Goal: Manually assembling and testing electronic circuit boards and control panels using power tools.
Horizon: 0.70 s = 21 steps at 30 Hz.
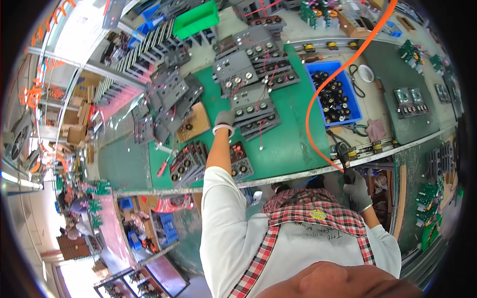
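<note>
My left hand [225, 118], in a grey glove, is closed at the left edge of a grey plastic panel [251, 102] with round black-and-silver parts along it. That panel lies in a pile of similar panels, and thin red wires trail over them. Close to the bench's front edge, my right hand [356, 188], also gloved, is closed around a black air tool [343, 153] at the end of an orange hose [314, 94]. Its fingers are partly hidden. More panels [189, 164] stand near my left forearm, beside a red-handled screwdriver [163, 168].
A blue bin [358, 115] of small black round parts sits right of the green mat [293, 141]. Pliers [358, 129], scissors [355, 79] and a white round dish [366, 73] lie around it. Farther left are a cardboard piece [195, 122] and a green tray [196, 21].
</note>
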Tool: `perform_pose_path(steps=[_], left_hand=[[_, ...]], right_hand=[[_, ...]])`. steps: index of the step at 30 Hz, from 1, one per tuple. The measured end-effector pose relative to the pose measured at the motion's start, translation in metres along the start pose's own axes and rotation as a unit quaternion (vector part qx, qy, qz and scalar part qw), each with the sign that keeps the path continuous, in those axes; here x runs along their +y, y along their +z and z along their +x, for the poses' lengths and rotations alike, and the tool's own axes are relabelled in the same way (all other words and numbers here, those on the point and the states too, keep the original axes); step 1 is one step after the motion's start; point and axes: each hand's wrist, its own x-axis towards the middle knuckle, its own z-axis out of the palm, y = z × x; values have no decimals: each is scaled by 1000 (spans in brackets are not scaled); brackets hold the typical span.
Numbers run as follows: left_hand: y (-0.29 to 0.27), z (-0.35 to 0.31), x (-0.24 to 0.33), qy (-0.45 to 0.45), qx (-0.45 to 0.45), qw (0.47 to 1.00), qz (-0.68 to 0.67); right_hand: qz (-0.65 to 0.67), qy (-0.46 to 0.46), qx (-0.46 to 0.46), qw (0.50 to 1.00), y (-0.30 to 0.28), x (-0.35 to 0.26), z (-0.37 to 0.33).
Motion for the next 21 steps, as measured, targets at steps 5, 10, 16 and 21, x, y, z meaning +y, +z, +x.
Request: perform_pose_path(steps=[5,10,16,21], left_hand=[[-11,21,10,97,-2,978,186],[-68,-40,64,95,99,989,-56],[-23,-159,93,263,93,887,-369],[108,-191,102,67,-127,689,-710]], right_hand=[[19,49,35,998,-3,19,-21],[78,50,45,995,-12,25,-20],[47,13,20,999,-27,14,-7],[18,16,-77,997,-28,-17,2]])
